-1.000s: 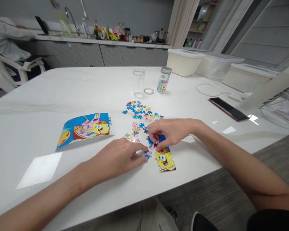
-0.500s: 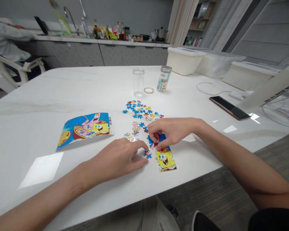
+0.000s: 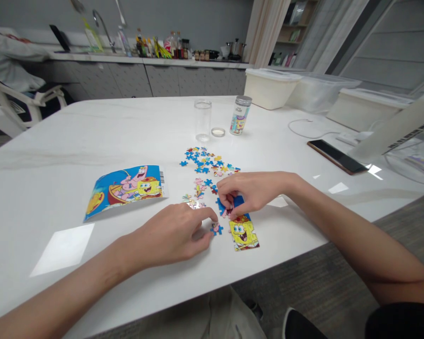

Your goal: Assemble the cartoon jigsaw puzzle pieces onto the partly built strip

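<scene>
My left hand [image 3: 183,230] rests low over the white table, index fingertip and thumb bent around a small blue-and-pink puzzle piece [image 3: 217,229] that lies on the tabletop. My right hand [image 3: 245,192] pinches at a pink puzzle piece [image 3: 228,211] by the upper left of a joined puzzle section [image 3: 243,233] showing a yellow cartoon face. Its fingers partly cover that spot, so the fit of the piece is hidden. Beyond both hands, several loose puzzle pieces [image 3: 201,161] are spread in a pile. A curved picture sheet [image 3: 127,190] with the cartoon lies to the left.
Behind the pile stand a clear jar [image 3: 202,121], a metal-rimmed lid [image 3: 218,132] and a printed canister [image 3: 240,115]. A phone [image 3: 337,157], a cable and lidded plastic bins [image 3: 272,88] occupy the right side. A person's sleeve [image 3: 14,56] shows at far left.
The small piece at my left hand has turned a little and sits slightly lower. My left thumb has drawn back slightly to the left. My right hand stays nearly still.
</scene>
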Available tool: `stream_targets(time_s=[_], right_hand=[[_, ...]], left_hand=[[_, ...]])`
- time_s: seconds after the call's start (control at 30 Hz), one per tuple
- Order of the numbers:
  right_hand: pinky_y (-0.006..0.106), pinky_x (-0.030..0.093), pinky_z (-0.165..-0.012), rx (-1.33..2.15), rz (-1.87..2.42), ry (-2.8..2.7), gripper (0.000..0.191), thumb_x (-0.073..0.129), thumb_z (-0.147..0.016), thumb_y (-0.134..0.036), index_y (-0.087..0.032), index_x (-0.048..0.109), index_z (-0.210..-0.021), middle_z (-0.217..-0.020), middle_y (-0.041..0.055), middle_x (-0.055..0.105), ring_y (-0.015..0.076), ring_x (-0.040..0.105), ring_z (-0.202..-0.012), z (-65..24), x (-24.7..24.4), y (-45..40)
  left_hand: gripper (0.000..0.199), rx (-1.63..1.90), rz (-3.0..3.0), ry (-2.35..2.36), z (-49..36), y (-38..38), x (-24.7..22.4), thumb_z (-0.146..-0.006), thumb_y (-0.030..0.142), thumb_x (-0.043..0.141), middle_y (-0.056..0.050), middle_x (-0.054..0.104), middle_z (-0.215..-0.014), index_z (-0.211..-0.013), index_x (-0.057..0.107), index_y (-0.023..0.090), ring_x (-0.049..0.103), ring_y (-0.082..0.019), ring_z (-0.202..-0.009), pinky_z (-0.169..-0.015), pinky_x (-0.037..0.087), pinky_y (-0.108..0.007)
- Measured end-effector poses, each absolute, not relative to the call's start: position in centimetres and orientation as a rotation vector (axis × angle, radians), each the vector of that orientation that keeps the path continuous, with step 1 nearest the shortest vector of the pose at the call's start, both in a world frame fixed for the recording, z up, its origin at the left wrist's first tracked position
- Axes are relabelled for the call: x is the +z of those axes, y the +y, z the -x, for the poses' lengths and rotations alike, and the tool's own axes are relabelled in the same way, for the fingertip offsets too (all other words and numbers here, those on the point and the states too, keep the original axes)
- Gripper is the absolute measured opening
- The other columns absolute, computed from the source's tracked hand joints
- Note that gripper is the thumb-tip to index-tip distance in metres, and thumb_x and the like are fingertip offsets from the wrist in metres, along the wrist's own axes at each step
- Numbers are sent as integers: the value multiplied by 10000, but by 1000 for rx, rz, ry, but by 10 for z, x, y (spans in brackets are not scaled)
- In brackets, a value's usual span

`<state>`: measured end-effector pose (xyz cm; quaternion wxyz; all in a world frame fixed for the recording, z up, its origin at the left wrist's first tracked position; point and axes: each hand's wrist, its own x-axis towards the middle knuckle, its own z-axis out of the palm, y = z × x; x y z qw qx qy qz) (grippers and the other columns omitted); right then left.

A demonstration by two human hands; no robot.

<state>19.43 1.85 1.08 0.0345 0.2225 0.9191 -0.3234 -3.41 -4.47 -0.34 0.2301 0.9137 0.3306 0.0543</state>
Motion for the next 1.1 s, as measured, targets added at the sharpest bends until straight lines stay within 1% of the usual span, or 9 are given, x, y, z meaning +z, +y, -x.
stream_targets(time_s=[0.13, 0.2, 0.3, 0.43, 0.57, 0.67, 0.87, 1.0, 1.1], right_hand=[[258, 415, -686, -997, -685, 2828, 152, 699, -788, -260, -165, 581, -797, -788, 8, 584, 125, 524, -709, -194, 10, 19], [257, 413, -682, -1007, -687, 2823, 159, 700, -786, -260, -166, 573, -791, -787, 7, 581, 124, 520, -704, -194, 11, 19], [261, 413, -681, -1026, -684, 2815, 166, 700, -786, -267, -168, 566, -784, -782, 7, 577, 125, 518, -702, -194, 11, 19], [264, 414, -687, -1014, -688, 2817, 154, 693, -791, -265, -170, 572, -792, -784, 8, 578, 127, 519, -708, -194, 11, 19], [267, 416, -692, -1011, -684, 2823, 155, 692, -796, -277, -166, 585, -805, -789, 10, 580, 131, 527, -716, -194, 10, 19], [267, 415, -693, -1012, -684, 2823, 167, 695, -796, -289, -165, 583, -801, -787, 10, 577, 130, 526, -715, -194, 10, 19], [259, 407, -684, -1010, -691, 2826, 162, 699, -791, -275, -167, 579, -798, -789, 8, 580, 125, 516, -706, -194, 9, 19], [256, 404, -681, -1010, -696, 2832, 168, 704, -784, -275, -172, 571, -785, -781, 5, 577, 127, 516, -705, -194, 9, 19], [256, 404, -679, -1017, -699, 2830, 169, 700, -788, -280, -173, 569, -784, -777, 4, 573, 129, 520, -706, -195, 9, 18]], left_hand=[[177, 159, -2505, 897, 34, -44, -5, -868, 240, 500, 81, 474, -468, -950, 655, 222, 454, -103, -441, -504, 271, -226], [136, 154, -2498, 911, 34, -43, -6, -873, 292, 539, 79, 469, -465, -874, 649, 213, 445, -102, -437, -495, 267, -227], [192, 127, -2506, 913, 34, -44, -4, -858, 394, 605, 77, 458, -470, -812, 630, 209, 443, -108, -450, -491, 265, -230], [161, 99, -2542, 914, 37, -44, 0, -851, 356, 599, 80, 469, -503, -932, 628, 219, 449, -119, -480, -510, 280, -234], [247, 63, -2553, 920, 40, -44, 2, -862, 260, 519, 80, 482, -498, -1080, 633, 238, 450, -120, -470, -538, 302, -240], [285, 51, -2569, 877, 40, -44, 2, -870, 215, 475, 75, 498, -494, -1086, 655, 253, 450, -116, -455, -538, 302, -243], [156, 86, -2544, 902, 37, -43, 0, -887, 328, 547, 75, 490, -494, -951, 644, 223, 446, -110, -462, -506, 270, -234], [212, 60, -2524, 926, 37, -41, -3, -874, 429, 594, 70, 503, -507, -896, 629, 221, 464, -118, -476, -504, 268, -232], [239, 55, -2530, 921, 39, -40, -2, -872, 454, 598, 63, 528, -537, -940, 637, 228, 477, -124, -496, -521, 289, -234]])
